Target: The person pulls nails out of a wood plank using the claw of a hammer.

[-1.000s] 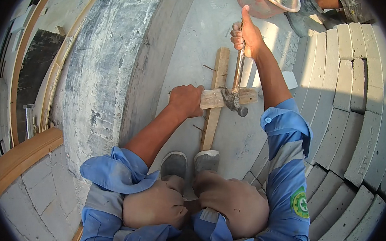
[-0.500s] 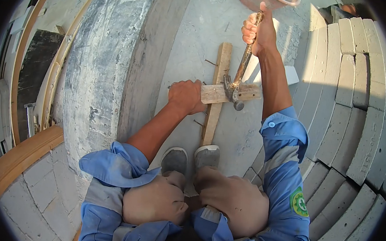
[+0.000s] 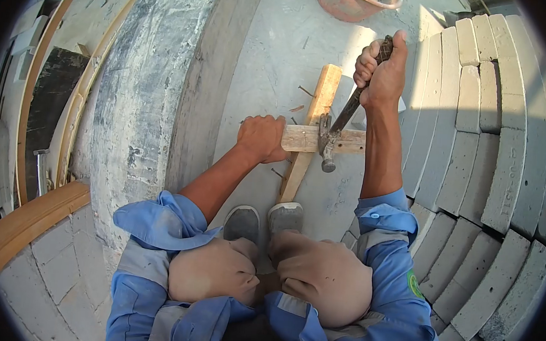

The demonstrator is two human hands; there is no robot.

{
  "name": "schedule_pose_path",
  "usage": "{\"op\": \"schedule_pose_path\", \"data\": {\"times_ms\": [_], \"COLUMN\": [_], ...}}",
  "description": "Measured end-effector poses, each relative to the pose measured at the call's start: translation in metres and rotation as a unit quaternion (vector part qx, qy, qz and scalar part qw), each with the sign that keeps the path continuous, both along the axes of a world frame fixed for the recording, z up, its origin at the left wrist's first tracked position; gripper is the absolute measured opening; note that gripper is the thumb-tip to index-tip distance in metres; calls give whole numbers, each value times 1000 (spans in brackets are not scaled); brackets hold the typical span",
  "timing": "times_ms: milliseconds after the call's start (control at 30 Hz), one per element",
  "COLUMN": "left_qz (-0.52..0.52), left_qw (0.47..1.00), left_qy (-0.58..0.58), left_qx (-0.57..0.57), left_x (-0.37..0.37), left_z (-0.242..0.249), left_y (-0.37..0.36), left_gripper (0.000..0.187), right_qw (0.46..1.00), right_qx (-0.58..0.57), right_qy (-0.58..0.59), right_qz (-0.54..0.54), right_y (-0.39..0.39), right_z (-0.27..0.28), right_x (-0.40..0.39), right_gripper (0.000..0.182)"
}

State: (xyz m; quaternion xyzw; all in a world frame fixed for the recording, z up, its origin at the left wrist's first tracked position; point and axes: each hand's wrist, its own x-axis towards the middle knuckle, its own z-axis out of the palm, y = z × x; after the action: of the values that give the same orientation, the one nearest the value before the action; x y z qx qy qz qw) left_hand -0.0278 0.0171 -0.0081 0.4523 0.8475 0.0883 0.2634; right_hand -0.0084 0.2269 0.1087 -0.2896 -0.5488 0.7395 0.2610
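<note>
My left hand is closed around the left end of a short wooden board. Beneath it a longer wooden batten lies crosswise, one end near my right shoe. Bent nails stick out from the batten's left side. My right hand grips the dark handle of a claw hammer, thumb pointing up along it. The hammer's head overlaps the middle of the short board, claw upward and striking face toward me.
At the far end stands a reddish tub. Stacked grey blocks line the right side. A large grey-white slab-like form rises on the left, with a curved wooden strip and boards beyond it.
My right hand has moved right and closer to me, tilting the hammer handle further right. The batten's far end has swung right, and the short board lies more level.
</note>
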Motion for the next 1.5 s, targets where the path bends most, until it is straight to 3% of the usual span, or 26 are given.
{"op": "schedule_pose_path", "data": {"times_ms": [167, 267, 600, 700, 733, 800, 867, 967, 1400, 1500], "left_qz": [23, 28, 38, 41, 51, 48, 15, 2, 39, 44], "left_qw": [999, 999, 993, 994, 991, 987, 997, 997, 989, 987], "left_qy": [-6, -13, -66, -66, -77, -96, -68, -54, -86, -96], "left_qx": [-22, -33, -86, -77, -96, -120, -41, -62, -117, -124], "left_x": [-1, -3, -4, -5, -5, 0, 3, 5, -1, 2], "left_z": [-1, -5, -33, -33, -29, -30, -26, -30, -27, -31], "left_y": [-3, -2, -5, -5, -2, -7, -7, 4, 5, 1], "left_gripper": [43, 44, 57, 57, 57, 58, 58, 59, 61, 63], "right_qw": [997, 988, 978, 976, 974, 999, 998, 997, 978, 999], "right_qx": [-53, -85, -102, -117, -123, -29, -33, -30, -149, -50], "right_qy": [-17, -96, -181, -180, -188, -37, 52, 37, -146, 8], "right_qz": [54, 84, 2, 35, 34, 22, -29, -66, -6, 3], "right_y": [23, 42, 74, 78, 65, 12, 1, 22, 94, 13], "right_z": [-15, -30, -106, -123, -112, -49, -17, -26, -99, -35], "right_x": [-17, -35, -81, -89, -79, -35, 13, 23, -49, -1], "right_gripper": [57, 61, 62, 64, 64, 64, 62, 62, 56, 54]}}
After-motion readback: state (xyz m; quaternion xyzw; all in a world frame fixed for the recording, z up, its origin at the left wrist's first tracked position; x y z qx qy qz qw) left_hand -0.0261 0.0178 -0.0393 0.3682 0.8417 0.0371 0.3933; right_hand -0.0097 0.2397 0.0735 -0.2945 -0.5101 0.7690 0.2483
